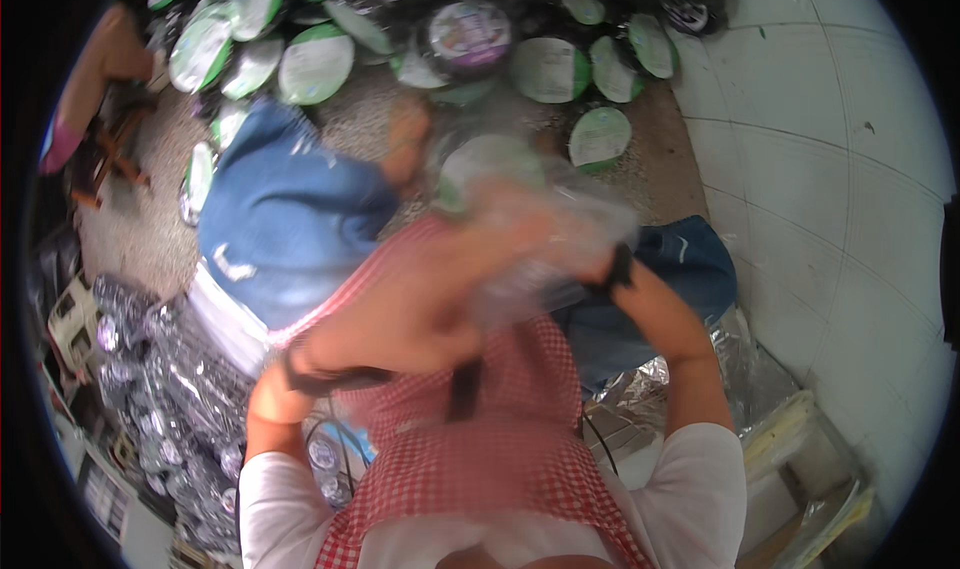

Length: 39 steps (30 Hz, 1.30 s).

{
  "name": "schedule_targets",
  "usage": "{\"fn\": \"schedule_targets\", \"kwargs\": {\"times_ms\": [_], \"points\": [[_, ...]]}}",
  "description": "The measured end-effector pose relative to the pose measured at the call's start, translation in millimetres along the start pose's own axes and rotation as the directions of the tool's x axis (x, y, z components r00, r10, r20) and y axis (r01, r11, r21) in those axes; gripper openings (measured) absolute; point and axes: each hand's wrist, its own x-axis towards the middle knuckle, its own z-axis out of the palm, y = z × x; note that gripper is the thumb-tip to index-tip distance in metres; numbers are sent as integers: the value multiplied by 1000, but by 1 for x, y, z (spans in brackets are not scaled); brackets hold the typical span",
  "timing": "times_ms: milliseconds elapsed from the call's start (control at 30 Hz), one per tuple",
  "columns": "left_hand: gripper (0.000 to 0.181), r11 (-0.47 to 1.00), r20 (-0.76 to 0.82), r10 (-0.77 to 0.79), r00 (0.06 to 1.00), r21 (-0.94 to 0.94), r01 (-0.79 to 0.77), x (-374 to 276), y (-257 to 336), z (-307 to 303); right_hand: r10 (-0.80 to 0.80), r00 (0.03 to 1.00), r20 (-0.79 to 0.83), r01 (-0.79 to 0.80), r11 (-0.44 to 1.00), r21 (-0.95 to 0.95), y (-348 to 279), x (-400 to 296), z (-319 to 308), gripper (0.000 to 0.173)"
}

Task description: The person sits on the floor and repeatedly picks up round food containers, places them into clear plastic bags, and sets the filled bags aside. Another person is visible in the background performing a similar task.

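My hands are blurred and close together above my lap. My left hand [442,291] reaches across the red checked apron [420,449], its fingers near a clear plastic bag [592,209]. My right hand [577,246], with a black band at the wrist, is at the same bag, which partly covers it. Whether either hand grips the bag is too blurred to tell. Just beyond the fingers, a round pack with a pale, green-edged face [487,164] shows through or beside the film.
Many round packs with green-edged faces [315,63] lie heaped on the floor ahead. Wrapped packs [180,396] are piled at the left, by a wooden stool [112,149]. White tiles [795,149] are at the right, above an open box [772,494]. Another person's arm [97,66] shows upper left.
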Motion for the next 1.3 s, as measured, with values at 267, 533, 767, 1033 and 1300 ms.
{"fn": "schedule_targets", "kwargs": {"times_ms": [267,533,767,1033,1300], "points": [[72,901,-256,-228,939,310,303,9,2,-57,692,533,-487,-773,633,54,200,-99,-79,54],[64,893,-305,-319,897,221,392,26,8,-64,850,458,261,-784,248,570,251,-100,1,80],[60,986,-403,-136,905,31,162,11,-6,-54,515,757,-402,-646,683,-341,208,2,-68,65],[57,976,-537,-219,814,-125,180,13,5,-45,303,749,-589,-541,793,-279,189,-25,-86,52],[73,850,-562,-147,814,-493,-187,37,43,-14,45,642,-765,-525,753,-396,34,-140,-37,42]]}}
